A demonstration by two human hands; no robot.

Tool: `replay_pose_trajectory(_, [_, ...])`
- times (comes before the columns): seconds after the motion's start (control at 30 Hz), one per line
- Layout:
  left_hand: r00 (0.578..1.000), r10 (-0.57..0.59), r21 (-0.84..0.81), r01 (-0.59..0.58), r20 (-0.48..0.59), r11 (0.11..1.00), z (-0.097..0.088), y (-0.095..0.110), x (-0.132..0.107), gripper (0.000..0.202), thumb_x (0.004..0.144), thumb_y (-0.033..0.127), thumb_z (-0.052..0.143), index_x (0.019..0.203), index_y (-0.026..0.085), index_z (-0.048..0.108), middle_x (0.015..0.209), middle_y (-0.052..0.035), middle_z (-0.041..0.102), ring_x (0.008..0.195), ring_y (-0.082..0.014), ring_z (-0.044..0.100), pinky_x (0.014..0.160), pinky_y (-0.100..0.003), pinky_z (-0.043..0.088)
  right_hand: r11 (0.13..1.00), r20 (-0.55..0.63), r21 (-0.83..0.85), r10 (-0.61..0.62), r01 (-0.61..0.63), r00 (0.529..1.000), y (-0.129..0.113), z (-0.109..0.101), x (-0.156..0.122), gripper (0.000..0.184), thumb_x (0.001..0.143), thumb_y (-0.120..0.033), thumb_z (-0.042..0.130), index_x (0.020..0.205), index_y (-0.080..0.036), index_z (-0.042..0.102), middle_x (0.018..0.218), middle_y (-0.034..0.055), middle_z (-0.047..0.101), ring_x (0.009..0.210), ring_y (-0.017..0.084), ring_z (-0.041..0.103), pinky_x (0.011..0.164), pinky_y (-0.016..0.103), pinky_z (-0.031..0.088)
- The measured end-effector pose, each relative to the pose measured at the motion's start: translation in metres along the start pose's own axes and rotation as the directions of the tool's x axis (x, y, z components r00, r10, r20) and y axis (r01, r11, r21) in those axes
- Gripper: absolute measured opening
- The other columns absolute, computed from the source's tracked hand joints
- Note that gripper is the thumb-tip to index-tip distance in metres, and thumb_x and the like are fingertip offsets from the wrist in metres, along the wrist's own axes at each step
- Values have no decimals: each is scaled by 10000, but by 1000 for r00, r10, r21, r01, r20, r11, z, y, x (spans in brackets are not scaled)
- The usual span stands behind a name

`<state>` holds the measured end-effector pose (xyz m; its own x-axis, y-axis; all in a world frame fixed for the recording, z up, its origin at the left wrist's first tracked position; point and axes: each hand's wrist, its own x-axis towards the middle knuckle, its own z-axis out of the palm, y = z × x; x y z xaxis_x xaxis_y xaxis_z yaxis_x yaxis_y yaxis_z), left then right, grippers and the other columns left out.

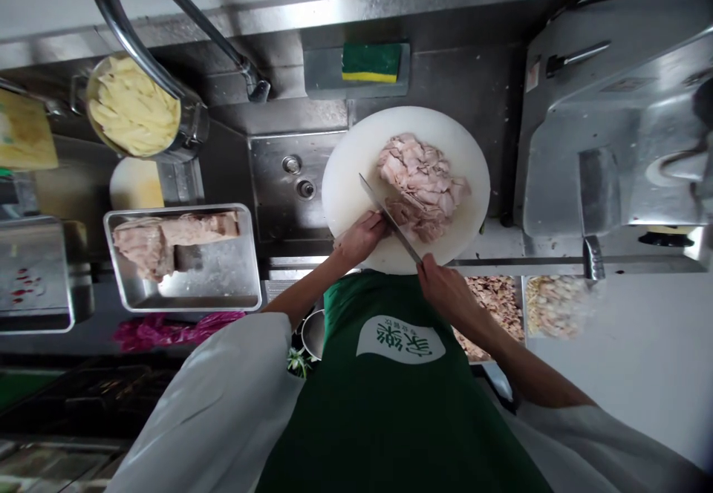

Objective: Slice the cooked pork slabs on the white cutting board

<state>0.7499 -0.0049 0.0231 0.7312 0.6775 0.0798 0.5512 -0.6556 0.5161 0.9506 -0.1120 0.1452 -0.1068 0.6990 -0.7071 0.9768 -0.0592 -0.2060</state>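
Note:
My right hand (440, 281) is wrapped round the handle of a kitchen knife (396, 227). The long blade slants up and to the left over a round white cutting board (348, 159). My left hand (363, 237) is closed at the board's front left, its fingertips bent against the blade's near side. Whatever those fingers may pinch is hidden. Right of the blade, sliced cooked meat (420, 174) lies in a loose pile, with a smaller heap of slices (420, 218) close to the knife.
A metal tray (212, 292) at left holds larger pieces of meat (148, 248). Behind it stands a pot of pale yellow slices (137, 107) under a curved faucet (189, 14). A sponge (371, 62) lies behind the board; a slicing machine (579, 166) stands at right.

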Motion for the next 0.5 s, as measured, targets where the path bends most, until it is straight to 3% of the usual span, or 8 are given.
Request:
replay_pose_trajectory(0.07, [1000,-8,-19,8,7,1000,-1,1,1,275,1022,290,417,1029,144,650,995,-102,631,963,-212,587,879,-382,545,1000,30,10,22,-22,999,2,5,-7,316,1045,-305,246,1108,-147,512,765,103,708,645,231,660,584,303,362])
replay_pose_trajectory(0.13, [1000,-6,-38,7,18,999,-1,0,2,275,1020,296,421,1041,152,655,1012,-103,632,975,-214,591,892,-394,544,1000,25,21,13,-13,1000,-2,7,4,329,1043,-292,228,1119,-146,514,769,111,708,673,244,671,601,314,383])
replay_pose_trajectory(0.3, [999,-3,-2,4,43,1000,0,-3,-1,212,990,274,495,984,156,671,997,-86,634,996,-220,573,911,-377,535,995,-128,61,-67,76,990,-31,-13,84,404,1038,-254,187,1264,-76,470,1017,199,710,912,279,690,721,334,449])
replay_pose_trajectory(0.37, [999,-13,21,12,38,1000,0,-3,-4,180,977,251,520,984,151,669,1008,-87,633,999,-221,561,921,-369,523,995,-185,52,-77,88,980,-35,-22,102,420,1040,-285,199,1287,-69,461,1051,210,702,932,287,685,734,339,454])
replay_pose_trajectory(0.43, [1000,-20,40,20,16,999,0,-2,-7,172,973,230,523,1036,146,660,1040,-94,629,1000,-219,554,919,-368,513,996,-204,30,-79,87,976,-32,-25,100,421,1041,-304,212,1269,-76,482,1034,207,703,915,284,683,736,339,452])
replay_pose_trajectory(0.5, [1000,-9,53,9,-1,999,0,-1,-10,188,977,214,511,1090,151,647,1066,-98,622,1009,-219,551,916,-368,504,998,-182,10,-62,65,981,-26,-22,80,414,1043,-309,215,1241,-86,501,981,187,713,875,272,683,719,332,442])
